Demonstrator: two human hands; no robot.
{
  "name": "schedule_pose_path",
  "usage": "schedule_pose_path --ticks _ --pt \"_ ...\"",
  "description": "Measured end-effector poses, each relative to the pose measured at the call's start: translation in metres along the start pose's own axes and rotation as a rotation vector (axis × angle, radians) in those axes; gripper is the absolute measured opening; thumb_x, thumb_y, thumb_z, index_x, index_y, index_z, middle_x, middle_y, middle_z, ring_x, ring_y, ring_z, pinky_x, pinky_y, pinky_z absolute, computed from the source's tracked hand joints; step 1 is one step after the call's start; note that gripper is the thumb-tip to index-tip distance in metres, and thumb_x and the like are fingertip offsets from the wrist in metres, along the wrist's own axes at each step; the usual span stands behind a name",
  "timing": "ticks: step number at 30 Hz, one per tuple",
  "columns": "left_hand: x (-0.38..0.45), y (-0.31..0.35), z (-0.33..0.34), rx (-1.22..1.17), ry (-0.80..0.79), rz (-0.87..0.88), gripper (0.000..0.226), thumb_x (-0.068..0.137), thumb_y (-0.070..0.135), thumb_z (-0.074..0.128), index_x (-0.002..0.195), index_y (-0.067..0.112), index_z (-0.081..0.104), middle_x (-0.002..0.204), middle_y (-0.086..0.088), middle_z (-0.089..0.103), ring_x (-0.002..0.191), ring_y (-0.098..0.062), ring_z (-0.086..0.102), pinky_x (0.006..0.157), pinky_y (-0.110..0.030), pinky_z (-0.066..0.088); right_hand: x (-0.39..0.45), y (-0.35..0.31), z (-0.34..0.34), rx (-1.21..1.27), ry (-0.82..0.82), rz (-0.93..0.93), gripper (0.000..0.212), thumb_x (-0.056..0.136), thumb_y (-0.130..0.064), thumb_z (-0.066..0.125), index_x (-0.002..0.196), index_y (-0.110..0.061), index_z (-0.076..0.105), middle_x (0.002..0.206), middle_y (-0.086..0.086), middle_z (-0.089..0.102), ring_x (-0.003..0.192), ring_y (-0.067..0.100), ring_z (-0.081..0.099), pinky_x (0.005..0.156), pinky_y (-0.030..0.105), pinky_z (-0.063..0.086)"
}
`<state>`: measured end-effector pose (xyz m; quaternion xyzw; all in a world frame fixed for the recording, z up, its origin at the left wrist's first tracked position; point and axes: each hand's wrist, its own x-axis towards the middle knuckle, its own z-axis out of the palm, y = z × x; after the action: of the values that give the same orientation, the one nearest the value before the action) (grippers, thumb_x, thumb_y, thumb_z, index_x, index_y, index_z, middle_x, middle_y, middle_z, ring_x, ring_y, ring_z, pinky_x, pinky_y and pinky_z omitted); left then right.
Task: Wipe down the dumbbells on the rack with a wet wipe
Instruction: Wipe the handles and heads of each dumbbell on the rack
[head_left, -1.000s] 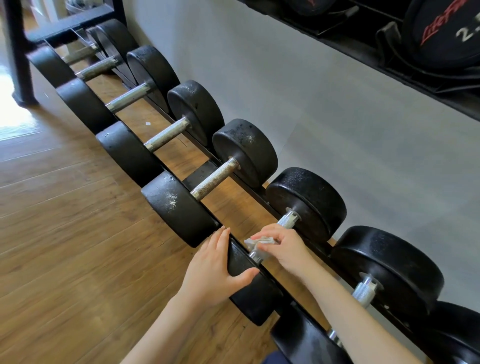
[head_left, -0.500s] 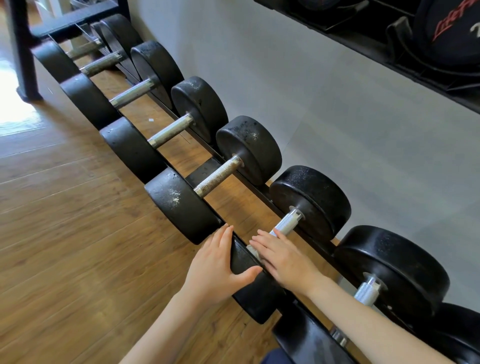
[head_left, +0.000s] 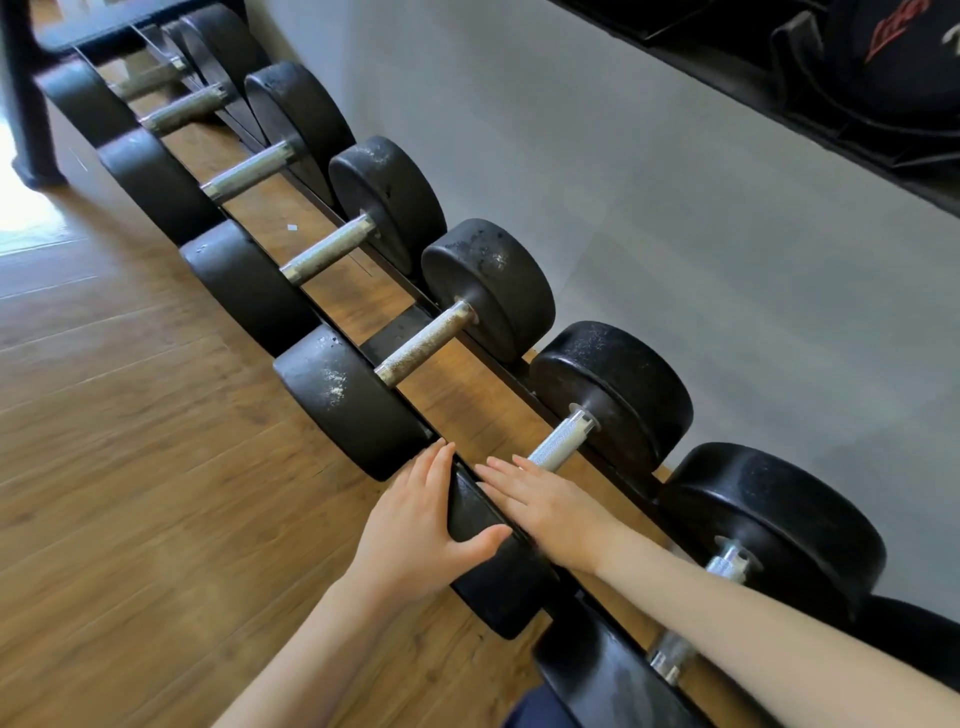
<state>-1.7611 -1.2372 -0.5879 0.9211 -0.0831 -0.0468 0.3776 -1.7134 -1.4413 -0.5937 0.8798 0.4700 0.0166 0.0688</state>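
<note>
Left of scene: wooden floor, bare boards. A low rack runs from far left to near right, carrying a row of black dumbbells. The neighbouring dumbbell to the far left of the worked one shows pale scuffs or dust on its near head.

Centre: the left hand rests on the near head of the worked dumbbell, fingers straight over the outer face, thumb hooked across the rim. It steadies the weight; it grips nothing else. Just right of it, the right hand lies flat, fingers extended, on the inner side of the same head at the base of the knurled handle. The wet wipe is not visible; it is judged to lie under this palm, but that cannot be confirmed.

Risks, as judged:
- The wipe may bunch or slip from under a flat palm, leaving bare skin rubbing metal.
- Fingertips sit close to the gap between head and rail; a rolling weight could pinch them.
- The far head, next to the wall, is well apart from both hands and may be missed.
</note>
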Motion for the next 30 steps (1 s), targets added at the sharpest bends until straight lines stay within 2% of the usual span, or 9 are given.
schedule_pose_path --ticks 3,10,15,19,21,23,26,28,30 --pt "0.000 0.003 -0.001 -0.008 0.002 0.000 0.097 0.084 0.068 0.052 0.155 0.021 0.007 0.163 0.006 0.008 0.148 -0.010 0.009 0.116 -0.024 0.013 0.001 0.003 -0.006 -0.037 -0.073 0.019 0.071 0.059 -0.009 0.087 0.125 -0.005 0.060 0.132 0.009 0.057 0.125 0.023 0.051 0.106 0.038 0.029" --pt "-0.002 0.000 0.000 -0.008 0.007 0.006 0.096 0.085 0.066 0.053 0.155 0.019 0.008 0.163 0.003 0.009 0.148 -0.012 0.009 0.117 -0.024 0.013 -0.007 -0.003 -0.001 -0.164 -0.153 0.035 0.077 0.065 -0.013 0.083 0.134 -0.005 0.049 0.142 0.012 0.047 0.130 0.026 0.045 0.105 0.043 0.032" --pt "-0.003 0.003 -0.001 -0.005 -0.006 -0.004 0.096 0.085 0.066 0.053 0.155 0.020 0.008 0.163 0.004 0.009 0.148 -0.011 0.010 0.116 -0.024 0.014 0.011 -0.001 -0.017 -0.238 -0.375 0.016 0.072 0.095 -0.014 0.049 0.151 -0.011 0.004 0.158 0.005 -0.006 0.146 0.022 -0.005 0.116 0.044 0.001" --pt "-0.003 0.002 -0.002 -0.002 -0.005 0.005 0.097 0.085 0.067 0.052 0.155 0.020 0.007 0.163 0.005 0.008 0.148 -0.011 0.010 0.116 -0.023 0.013 -0.007 -0.004 -0.017 -0.135 -0.300 0.038 0.080 0.068 -0.014 0.079 0.139 -0.007 0.043 0.148 0.009 0.039 0.137 0.023 0.036 0.108 0.042 0.028" --pt "-0.002 0.003 -0.002 -0.005 -0.014 0.006 0.096 0.085 0.067 0.052 0.155 0.020 0.007 0.163 0.005 0.008 0.148 -0.010 0.010 0.116 -0.022 0.013 -0.010 -0.003 -0.013 -0.130 -0.256 0.037 0.079 0.061 -0.018 0.083 0.133 -0.007 0.052 0.141 0.009 0.048 0.131 0.024 0.045 0.103 0.041 0.035" --pt "-0.001 0.003 -0.001 -0.003 -0.007 0.008 0.096 0.084 0.067 0.053 0.155 0.020 0.008 0.163 0.005 0.009 0.148 -0.010 0.010 0.116 -0.023 0.013 0.001 -0.002 -0.017 -0.164 -0.269 0.013 0.078 0.069 -0.021 0.079 0.138 -0.008 0.046 0.147 0.009 0.040 0.136 0.023 0.037 0.108 0.042 0.028" --pt "-0.002 0.001 -0.001 0.000 0.000 0.010 0.096 0.085 0.067 0.053 0.155 0.020 0.008 0.162 0.005 0.010 0.148 -0.011 0.010 0.116 -0.023 0.014 0.018 0.001 -0.024 -0.161 -0.392 -0.014 0.072 0.093 -0.021 0.054 0.151 -0.011 0.013 0.159 0.005 0.003 0.146 0.019 0.001 0.117 0.041 0.002" --pt "-0.003 0.001 -0.001 -0.002 -0.012 0.010 0.096 0.085 0.067 0.053 0.155 0.020 0.008 0.162 0.006 0.009 0.148 -0.010 0.010 0.116 -0.022 0.013 0.019 0.004 -0.030 -0.063 -0.446 -0.017 0.069 0.096 -0.020 0.047 0.152 -0.013 0.008 0.160 0.001 -0.001 0.146 0.016 -0.005 0.116 0.036 -0.004" --pt "-0.003 0.002 -0.002 -0.009 -0.015 0.013 0.099 0.083 0.071 0.052 0.155 0.021 0.007 0.162 0.006 0.009 0.148 -0.009 0.009 0.115 -0.021 0.012 0.008 0.010 -0.026 0.034 -0.384 -0.042 0.067 0.095 -0.015 0.050 0.151 -0.012 0.014 0.159 0.001 0.009 0.146 0.015 0.003 0.115 0.034 -0.003"
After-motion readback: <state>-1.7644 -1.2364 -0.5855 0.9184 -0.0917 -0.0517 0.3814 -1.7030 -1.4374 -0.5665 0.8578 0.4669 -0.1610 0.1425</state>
